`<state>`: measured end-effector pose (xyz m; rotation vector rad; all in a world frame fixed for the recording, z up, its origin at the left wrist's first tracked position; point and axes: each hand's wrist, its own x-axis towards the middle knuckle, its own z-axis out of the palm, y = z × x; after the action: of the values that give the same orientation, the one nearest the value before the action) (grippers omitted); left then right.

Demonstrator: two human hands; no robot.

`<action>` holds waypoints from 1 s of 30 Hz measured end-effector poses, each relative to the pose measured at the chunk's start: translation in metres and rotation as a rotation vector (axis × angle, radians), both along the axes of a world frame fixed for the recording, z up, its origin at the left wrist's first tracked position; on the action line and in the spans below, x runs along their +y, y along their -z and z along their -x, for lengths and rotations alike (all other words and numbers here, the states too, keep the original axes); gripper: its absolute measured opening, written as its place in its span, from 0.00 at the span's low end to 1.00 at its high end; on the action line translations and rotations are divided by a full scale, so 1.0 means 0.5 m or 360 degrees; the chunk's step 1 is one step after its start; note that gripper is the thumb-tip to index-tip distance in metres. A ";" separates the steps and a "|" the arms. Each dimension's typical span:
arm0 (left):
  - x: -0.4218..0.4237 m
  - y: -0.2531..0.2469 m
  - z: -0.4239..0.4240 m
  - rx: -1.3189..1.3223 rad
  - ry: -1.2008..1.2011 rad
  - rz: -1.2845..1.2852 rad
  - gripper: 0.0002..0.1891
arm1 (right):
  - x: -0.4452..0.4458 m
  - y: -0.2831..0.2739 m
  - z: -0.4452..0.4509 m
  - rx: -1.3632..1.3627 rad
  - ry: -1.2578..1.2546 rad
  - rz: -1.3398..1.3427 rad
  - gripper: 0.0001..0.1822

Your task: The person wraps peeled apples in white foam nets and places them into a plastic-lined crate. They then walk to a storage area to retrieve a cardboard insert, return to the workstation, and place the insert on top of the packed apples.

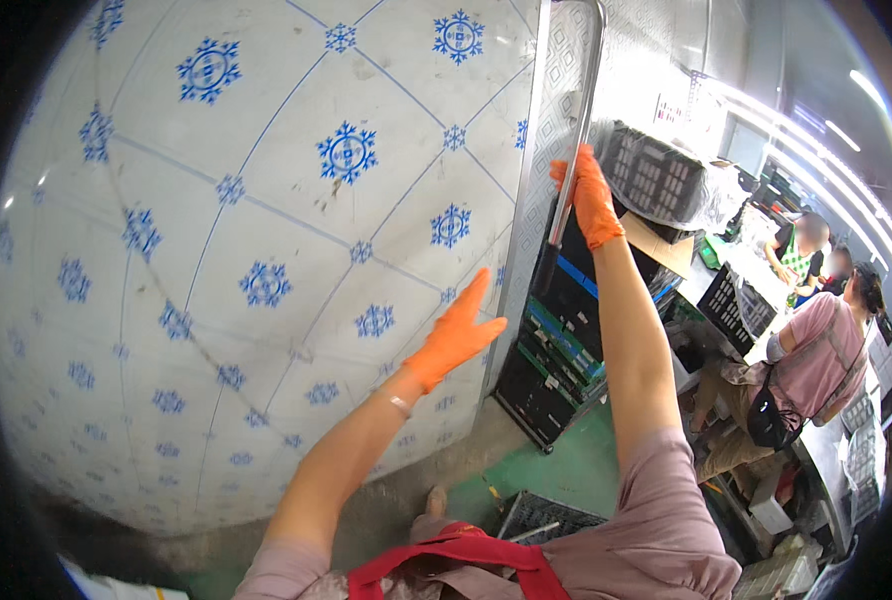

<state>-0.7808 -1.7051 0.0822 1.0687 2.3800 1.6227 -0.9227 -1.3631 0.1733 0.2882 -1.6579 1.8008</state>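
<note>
A large white panel [288,225] covered in blue snowflake-printed film fills the left and middle of the view. Along its right side runs a metal edge strip [530,142]. My right hand [593,196], in an orange glove, is raised and wrapped around a long, shiny metal handle bar [593,90] beside that strip. The bar ends below in a black grip [546,268]. Lower down, my left hand [453,334], also in an orange glove, is in front of the panel near its edge, fingers and thumb apart, holding nothing. Whether it touches the panel, I cannot tell.
Black crates [652,176], some wrapped in clear plastic, are stacked right of the handle. A dark wheeled rack [551,382] stands below. On the floor by my feet is a black crate [539,517]. Several people work at tables at right, one in a pink shirt [821,352].
</note>
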 end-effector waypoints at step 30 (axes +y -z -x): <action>-0.388 -0.237 0.109 -0.0847 0.1085 -0.0280 0.16 | -0.745 -0.220 -0.213 0.0058 0.0152 0.0648 0.26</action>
<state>-0.8353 -1.8992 0.2005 1.1177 1.3602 1.5897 -0.8160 -1.7357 0.2832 0.0592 -1.2208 1.9930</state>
